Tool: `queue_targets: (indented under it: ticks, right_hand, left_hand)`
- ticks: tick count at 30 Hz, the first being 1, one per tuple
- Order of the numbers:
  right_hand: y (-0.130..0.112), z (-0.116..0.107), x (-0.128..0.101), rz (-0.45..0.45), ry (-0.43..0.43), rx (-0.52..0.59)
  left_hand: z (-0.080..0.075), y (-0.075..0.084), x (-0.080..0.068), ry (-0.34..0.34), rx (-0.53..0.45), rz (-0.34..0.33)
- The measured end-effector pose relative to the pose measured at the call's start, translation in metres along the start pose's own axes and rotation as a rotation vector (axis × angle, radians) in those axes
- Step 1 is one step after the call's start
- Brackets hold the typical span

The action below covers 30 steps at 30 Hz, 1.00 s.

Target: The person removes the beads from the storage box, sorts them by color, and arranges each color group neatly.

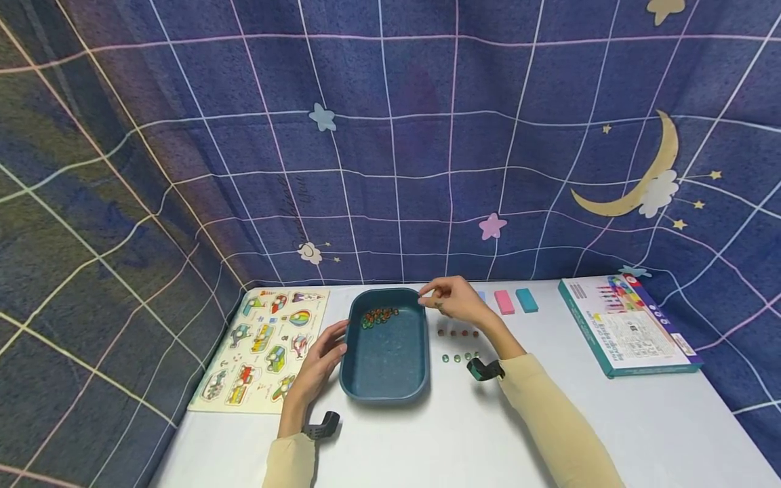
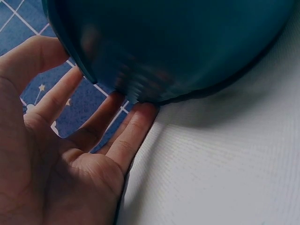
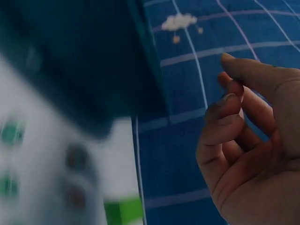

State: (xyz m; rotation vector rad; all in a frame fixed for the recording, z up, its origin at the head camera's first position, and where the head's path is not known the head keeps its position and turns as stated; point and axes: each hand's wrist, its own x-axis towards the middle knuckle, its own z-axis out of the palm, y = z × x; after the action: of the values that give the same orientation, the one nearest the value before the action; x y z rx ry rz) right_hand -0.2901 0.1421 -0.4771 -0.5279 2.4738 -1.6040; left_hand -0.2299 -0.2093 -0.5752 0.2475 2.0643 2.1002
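Observation:
A dark teal plastic bin (image 1: 386, 366) stands on the table with a cluster of small orange-red and green glassy pieces (image 1: 379, 317) at its far left inside. My left hand (image 1: 318, 362) rests against the bin's left side. In the left wrist view, its fairly straight fingers (image 2: 133, 126) touch the outer wall. My right hand (image 1: 454, 298) is raised at the bin's far right corner. The right wrist view shows its fingers (image 3: 225, 126) loosely bent, the thumb near the index finger, and nothing visible between them. Right of the bin lie red pieces (image 1: 453, 333) and green pieces (image 1: 457, 358) in rows.
A picture puzzle board (image 1: 262, 349) lies left of the bin. Behind the right hand sit a pink block (image 1: 504, 302) and a teal block (image 1: 527, 300), with a blue one partly hidden. A flat printed box (image 1: 628, 325) lies at the right. Patterned cloth (image 1: 421, 149) hangs behind the table.

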Motion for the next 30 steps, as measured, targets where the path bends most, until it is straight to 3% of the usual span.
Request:
queue_targets:
  ticks: [7, 13, 17, 22, 30]
  right_hand:
    - [-0.022, 0.046, 0.036, -0.013, -0.062, 0.084]
    - [-0.022, 0.086, 0.059, 0.016, -0.111, 0.009]
    - [-0.012, 0.108, 0.068, 0.082, -0.091, -0.087]
    - [-0.002, 0.125, 0.069, 0.164, -0.07, -0.171]
    - [0.003, 0.129, 0.068, 0.148, -0.067, -0.275]
  left_hand:
    - [0.001, -0.001, 0.002, -0.013, -0.001, -0.006]
    - [-0.001, -0.002, 0.001, -0.022, -0.009, -0.004]
    - [-0.002, -0.001, 0.001, -0.022, -0.01, 0.003]
    - [-0.003, -0.001, 0.002, -0.03, -0.003, -0.002]
    - [-0.002, -0.001, 0.0, -0.045, -0.009, 0.011]
